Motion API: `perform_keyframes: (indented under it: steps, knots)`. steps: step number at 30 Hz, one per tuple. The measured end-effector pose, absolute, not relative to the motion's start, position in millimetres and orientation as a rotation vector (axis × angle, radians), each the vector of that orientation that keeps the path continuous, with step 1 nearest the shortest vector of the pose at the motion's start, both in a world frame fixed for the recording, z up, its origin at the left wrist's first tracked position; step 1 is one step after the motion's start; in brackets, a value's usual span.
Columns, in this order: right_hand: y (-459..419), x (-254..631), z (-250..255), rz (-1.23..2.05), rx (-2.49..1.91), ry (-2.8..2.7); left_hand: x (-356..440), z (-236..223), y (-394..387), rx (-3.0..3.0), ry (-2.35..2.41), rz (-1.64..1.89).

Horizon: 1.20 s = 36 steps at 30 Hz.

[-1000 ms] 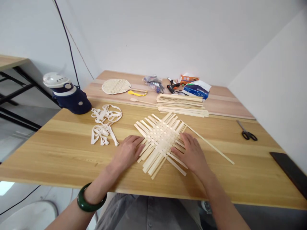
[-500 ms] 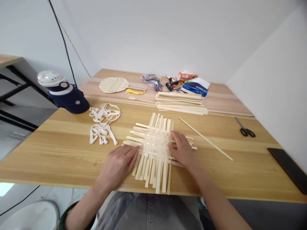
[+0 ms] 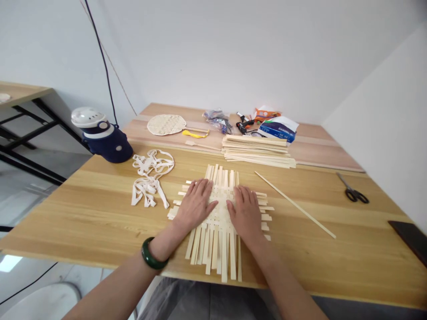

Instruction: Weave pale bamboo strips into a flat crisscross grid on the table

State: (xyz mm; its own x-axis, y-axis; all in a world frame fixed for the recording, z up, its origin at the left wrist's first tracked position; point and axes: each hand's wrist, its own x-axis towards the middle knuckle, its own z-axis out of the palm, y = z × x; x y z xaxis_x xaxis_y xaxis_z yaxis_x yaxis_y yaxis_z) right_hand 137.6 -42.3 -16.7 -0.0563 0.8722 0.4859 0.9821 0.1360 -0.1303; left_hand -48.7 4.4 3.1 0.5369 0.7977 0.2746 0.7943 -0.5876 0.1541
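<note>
A panel of interwoven pale bamboo strips (image 3: pixel 218 218) lies flat on the wooden table, its loose strip ends sticking out on every side. My left hand (image 3: pixel 196 202) rests palm down on the panel's left part, fingers stretched toward the far edge, thumb pointing inward. On the right part lies my right hand (image 3: pixel 246 211), also palm down and flat, its fingers extended. Both hands cover portions of the weave. A single thin strip (image 3: pixel 295 204) lies slantwise on the table to the right of the panel.
Behind the panel is a stack of strips (image 3: pixel 256 151). A white ribbon (image 3: pixel 151 178) and a blue jug (image 3: pixel 111 144) stand left. Farther back are a woven fan (image 3: pixel 167 125), a glue gun (image 3: pixel 244 124) and a tissue pack (image 3: pixel 280 129). Scissors (image 3: pixel 353 191) and a dark phone-like slab (image 3: pixel 410 240) lie right.
My left hand has moved from the panel's near left edge up onto its weave. My right hand has shifted from the right edge inward and now lies flat. The view has tilted slightly.
</note>
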Motion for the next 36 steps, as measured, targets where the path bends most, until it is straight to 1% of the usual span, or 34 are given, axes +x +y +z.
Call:
perform_keyframes:
  steps: [4, 9, 16, 24, 36]
  knots:
    - [-40.5, 132.5, -23.0, -0.342, -1.736, -1.956, -48.3, 3.5, 1.8, 2.692, 1.464, 0.562]
    - [-17.3, 138.7, -23.0, -0.319, -1.638, -1.978, -34.9, 3.1, 15.2, 2.704, 1.589, 0.624]
    - [-2.6, 144.8, -22.7, -0.336, -1.647, -1.892, -26.5, -2.1, 30.4, 2.61, 1.623, 0.718]
    - [-3.7, 144.9, -14.5, -0.237, -1.695, -1.903, -25.7, 2.5, 24.5, 2.636, 1.658, 0.642]
    - [-3.2, 143.4, -11.6, -0.206, -1.766, -1.918, -23.9, 6.0, 25.4, 2.635, 1.677, 0.534]
